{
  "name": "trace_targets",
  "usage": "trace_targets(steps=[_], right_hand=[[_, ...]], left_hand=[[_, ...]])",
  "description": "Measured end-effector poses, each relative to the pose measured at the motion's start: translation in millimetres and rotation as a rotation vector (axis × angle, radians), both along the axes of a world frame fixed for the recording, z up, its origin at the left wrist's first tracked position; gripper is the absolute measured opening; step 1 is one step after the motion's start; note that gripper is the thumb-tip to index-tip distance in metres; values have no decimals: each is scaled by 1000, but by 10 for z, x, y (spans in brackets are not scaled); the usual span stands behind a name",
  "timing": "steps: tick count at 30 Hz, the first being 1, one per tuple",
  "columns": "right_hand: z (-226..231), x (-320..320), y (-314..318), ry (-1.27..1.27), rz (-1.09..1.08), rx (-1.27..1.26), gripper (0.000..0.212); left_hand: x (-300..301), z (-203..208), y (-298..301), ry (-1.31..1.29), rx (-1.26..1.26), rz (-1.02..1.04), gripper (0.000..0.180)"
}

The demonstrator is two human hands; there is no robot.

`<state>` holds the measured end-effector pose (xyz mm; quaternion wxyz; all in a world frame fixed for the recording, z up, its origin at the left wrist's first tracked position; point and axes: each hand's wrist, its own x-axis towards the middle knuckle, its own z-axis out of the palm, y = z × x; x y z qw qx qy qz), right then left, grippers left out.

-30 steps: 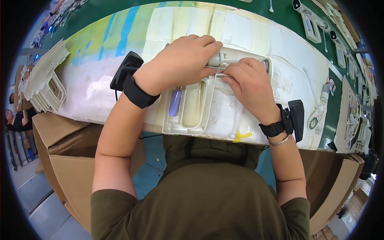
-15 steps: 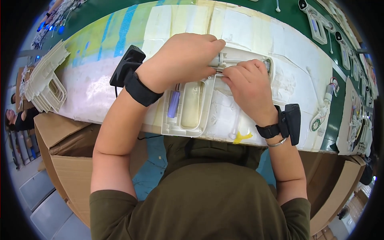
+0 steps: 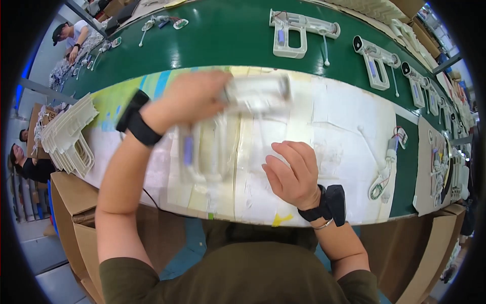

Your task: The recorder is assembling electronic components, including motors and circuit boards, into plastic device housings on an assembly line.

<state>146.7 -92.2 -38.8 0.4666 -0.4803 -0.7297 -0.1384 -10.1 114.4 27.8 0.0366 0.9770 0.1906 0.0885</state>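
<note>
My left hand [image 3: 195,96] is closed on the rear top of a white gun-shaped plastic housing [image 3: 260,95], smeared by motion above the table. Its barrel points right, and its looped handle hangs toward me. Inside the handle shows a purple cylinder, perhaps a battery [image 3: 188,151]. My right hand [image 3: 292,175] is apart from the housing, over the white tabletop, fingers loosely curled and spread with nothing in them. To its right lies a loose wired assembly [image 3: 392,152] with a ring-shaped green board [image 3: 376,191] and a white ball-tipped stick [image 3: 369,144].
Empty white housing shells [image 3: 71,137] stand stacked at the left edge. Beyond the paper-covered table [image 3: 344,101], a green surface [image 3: 217,40] carries several filled housings [image 3: 289,38]. Cardboard boxes [image 3: 73,195] flank me below. Another person [image 3: 78,38] works at the far left.
My right hand has let go of the housing and drawn back toward me. My left hand has shifted left with the housing. The view now takes in more of the green surface.
</note>
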Motion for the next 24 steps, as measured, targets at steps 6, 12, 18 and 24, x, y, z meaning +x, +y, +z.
trace_targets(steps=[6,12,18,24], right_hand=[[-171,101,61,42,12,-471,26],[-134,142,109,83,47,-538,22],[-149,151,105,122,41,-586,26],[-176,172,128,56,54,-569,26]], left_hand=[[542,305,1630,79,243,-4,35],[1283,-186,2523,354,85,198,59],[996,-281,3031,-218,-170,278,62],[-1581,816,2450,641,324,1093,60]])
